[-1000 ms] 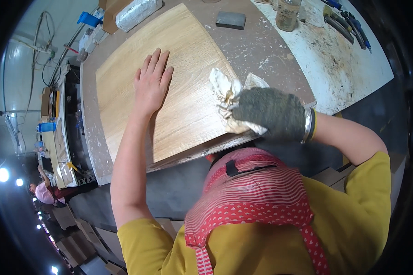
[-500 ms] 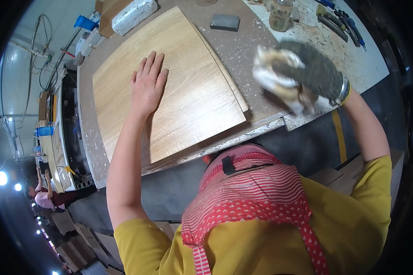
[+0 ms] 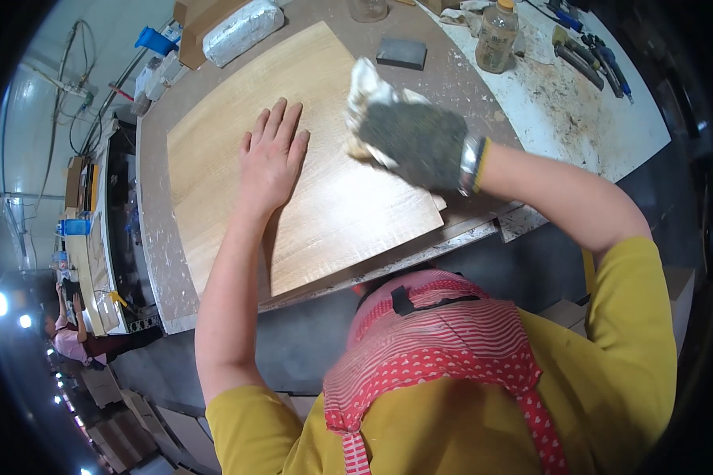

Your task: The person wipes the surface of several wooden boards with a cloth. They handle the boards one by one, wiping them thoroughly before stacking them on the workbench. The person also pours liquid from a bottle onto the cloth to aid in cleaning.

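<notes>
Right grip (image 3: 416, 142) clutches rag (image 3: 364, 87), printed bottle (image 3: 496, 46) beyond.

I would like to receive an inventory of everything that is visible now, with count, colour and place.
Table: one, brown, white-specked, centre
White board: one, brown-stained, right
Wood panels: at least two, light brown, stacked on the table
Cloth: one, white, stained, at the panels' right side
Block: one, dark grey, beyond the panels
Bottle: one, clear, orange cap, on the white board
Hand tools: several, dark and blue, upper right
Wrapped package: one, silvery, upper left
Cardboard boxes: several, brown, upper left and floor
Co-worker: one, pink top, far left
Apron: one, red-white, lower centre
Left hand: one, bare, flat on the top panel
Right hand: one, gloved dark grey, holding the cloth
Smaller background items: unclear
</notes>
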`<state>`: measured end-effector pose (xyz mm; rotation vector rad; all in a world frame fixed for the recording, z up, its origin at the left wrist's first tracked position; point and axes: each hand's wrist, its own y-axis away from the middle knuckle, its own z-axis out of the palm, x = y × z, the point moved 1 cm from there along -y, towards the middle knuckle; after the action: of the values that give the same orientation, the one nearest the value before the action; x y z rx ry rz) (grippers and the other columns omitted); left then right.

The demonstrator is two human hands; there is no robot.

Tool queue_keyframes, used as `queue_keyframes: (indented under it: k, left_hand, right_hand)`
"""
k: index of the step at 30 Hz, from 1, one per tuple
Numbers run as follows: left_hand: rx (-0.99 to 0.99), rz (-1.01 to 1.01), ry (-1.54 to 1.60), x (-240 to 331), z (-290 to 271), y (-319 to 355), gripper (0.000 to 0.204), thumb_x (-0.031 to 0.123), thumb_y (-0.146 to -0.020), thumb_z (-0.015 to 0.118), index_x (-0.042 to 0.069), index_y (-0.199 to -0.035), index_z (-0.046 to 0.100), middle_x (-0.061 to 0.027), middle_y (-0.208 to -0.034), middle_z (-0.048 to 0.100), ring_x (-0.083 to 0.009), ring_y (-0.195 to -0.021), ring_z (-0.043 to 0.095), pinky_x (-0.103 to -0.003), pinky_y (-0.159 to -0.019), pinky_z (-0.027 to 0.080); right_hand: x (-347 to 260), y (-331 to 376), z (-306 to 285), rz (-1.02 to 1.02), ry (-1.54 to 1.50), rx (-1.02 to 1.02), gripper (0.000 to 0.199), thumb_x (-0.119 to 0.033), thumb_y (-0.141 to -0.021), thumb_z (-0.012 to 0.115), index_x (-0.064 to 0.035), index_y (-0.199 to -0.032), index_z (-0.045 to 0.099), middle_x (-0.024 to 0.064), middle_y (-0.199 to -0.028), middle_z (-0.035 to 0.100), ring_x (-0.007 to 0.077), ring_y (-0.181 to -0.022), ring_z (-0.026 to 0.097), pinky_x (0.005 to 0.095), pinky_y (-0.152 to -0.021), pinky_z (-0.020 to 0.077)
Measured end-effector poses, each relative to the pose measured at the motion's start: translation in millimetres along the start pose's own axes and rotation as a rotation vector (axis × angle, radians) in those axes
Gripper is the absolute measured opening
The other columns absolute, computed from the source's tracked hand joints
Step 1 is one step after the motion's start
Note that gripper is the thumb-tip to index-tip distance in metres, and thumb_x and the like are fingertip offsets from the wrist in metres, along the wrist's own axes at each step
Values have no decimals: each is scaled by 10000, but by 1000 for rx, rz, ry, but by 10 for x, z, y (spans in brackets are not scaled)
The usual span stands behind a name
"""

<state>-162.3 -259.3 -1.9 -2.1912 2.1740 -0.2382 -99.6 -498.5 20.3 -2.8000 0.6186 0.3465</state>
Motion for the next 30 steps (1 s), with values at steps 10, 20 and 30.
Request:
queue_keyframes:
  k: [10, 20, 30]
  left_hand:
    - [67, 4, -46, -16, 51, 1, 473, 394, -980, 382, 213, -1417, 389, -54, -1490, 341, -289, -1375, 296, -495, -1095, 228]
    - [84, 0, -18, -28, 83, 11, 467, 400, -979, 381, 219, -1409, 401, -41, -1488, 347, -279, -1370, 305, -482, -1092, 233]
    - [104, 29, -39, -41, 61, 27, 490, 395, -971, 393, 164, -1404, 402, -87, -1472, 366, -293, -1355, 327, -472, -1076, 262]
  right_hand:
    - [-111, 232, 56, 120, -94, -45, 355, -209, -871, 572, -107, -1211, 576, 186, -1214, 573, 298, -1113, 568, 412, -958, 437]
    - [210, 1318, -665, 367, -205, -234, 298, -130, -843, 599, -160, -1139, 586, 70, -1000, 624, 243, -1020, 599, 351, -934, 496]
    - [-72, 852, -7, -236, 313, 228, 432, -197, -810, 624, -122, -1226, 537, 175, -1172, 584, 260, -1063, 583, 410, -894, 502]
